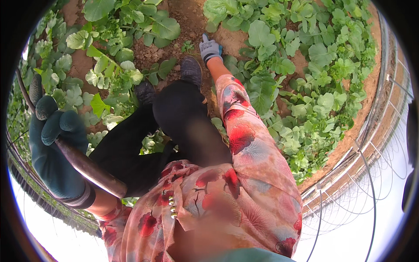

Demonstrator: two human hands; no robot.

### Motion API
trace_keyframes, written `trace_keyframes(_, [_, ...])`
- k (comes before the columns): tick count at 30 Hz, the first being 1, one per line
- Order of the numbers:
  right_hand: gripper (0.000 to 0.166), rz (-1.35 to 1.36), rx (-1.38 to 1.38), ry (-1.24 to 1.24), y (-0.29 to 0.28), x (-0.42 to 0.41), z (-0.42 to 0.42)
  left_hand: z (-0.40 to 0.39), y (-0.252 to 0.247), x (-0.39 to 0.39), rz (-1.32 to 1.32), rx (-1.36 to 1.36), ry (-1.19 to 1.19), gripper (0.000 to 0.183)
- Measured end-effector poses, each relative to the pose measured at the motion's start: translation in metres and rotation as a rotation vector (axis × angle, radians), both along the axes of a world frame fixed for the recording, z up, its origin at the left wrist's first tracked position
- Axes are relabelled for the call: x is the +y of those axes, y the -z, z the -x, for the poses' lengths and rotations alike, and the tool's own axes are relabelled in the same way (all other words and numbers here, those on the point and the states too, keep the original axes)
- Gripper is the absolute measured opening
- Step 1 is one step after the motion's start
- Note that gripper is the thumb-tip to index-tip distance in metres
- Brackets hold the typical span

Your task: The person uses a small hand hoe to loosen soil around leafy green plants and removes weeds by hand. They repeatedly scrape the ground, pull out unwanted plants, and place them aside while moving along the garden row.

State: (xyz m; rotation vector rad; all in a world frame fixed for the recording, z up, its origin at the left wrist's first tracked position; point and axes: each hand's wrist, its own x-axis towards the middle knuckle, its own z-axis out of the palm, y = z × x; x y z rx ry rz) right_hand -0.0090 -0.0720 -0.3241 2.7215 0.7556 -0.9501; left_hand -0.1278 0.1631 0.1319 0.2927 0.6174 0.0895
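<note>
My left hand [52, 131], in a dark green coated glove, is raised at the left side. It grips the wooden handle [90, 167] of a hand tool. A thin curved metal shank [24, 88] rises past my fingers; the tool's working end cannot be made out. Farther forward, my right hand [210, 48] reaches down to the soil in a grey and blue work glove, back upward. One finger points away from me, while the other fingers are mostly hidden. Just left of it grows a small feathery weed [187, 46], close to my shoe tip [191, 70].
Leafy radish-like plants [322, 54] grow densely on the right. More broad-leaved plants [111, 65] stand on the left, some against my legs. Bare brown soil [183, 19] runs between them. Along the right rim curve metal frame pipes and wire hoops [356, 145].
</note>
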Motion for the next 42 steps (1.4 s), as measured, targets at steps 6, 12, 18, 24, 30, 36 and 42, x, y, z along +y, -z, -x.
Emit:
trace_keyframes(6, [0.033, 0.035, 0.078, 0.024, 0.002, 0.003, -0.011, -0.004, -0.004, 0.001, -0.026, 0.062, 0.018, 0.007])
trace_keyframes(12, [0.025, 0.017, 0.036, 0.010, 0.002, 0.003, -0.006, -0.004, -0.002, 0.003, -0.033, 0.055, 0.030, 0.007])
trace_keyframes(18, [0.024, -0.001, 0.107, 0.059, 0.010, -0.004, -0.008, -0.003, -0.004, 0.000, -0.011, 0.039, 0.020, 0.008])
trace_keyframes(24, [0.032, -0.912, 0.468, 0.840, -0.039, -0.015, -0.003, -0.002, -0.002, -0.007, -0.086, -0.068, 0.034, 0.023])
trace_keyframes(30, [0.037, -1.486, 0.827, 1.106, -0.188, -0.064, -0.005, 0.003, 0.002, -0.011, -0.187, -0.236, 0.140, 0.039])
trace_keyframes(36, [0.037, -1.762, 0.271, 1.283, -0.246, -0.237, -0.015, 0.017, 0.020, 0.013, -0.190, -0.378, 0.288, 0.050])
trace_keyframes(42, [0.035, -1.146, -0.008, 1.566, -0.144, -0.332, -0.013, 0.021, 0.019, 0.020, -0.288, -0.496, 0.349, 0.055])
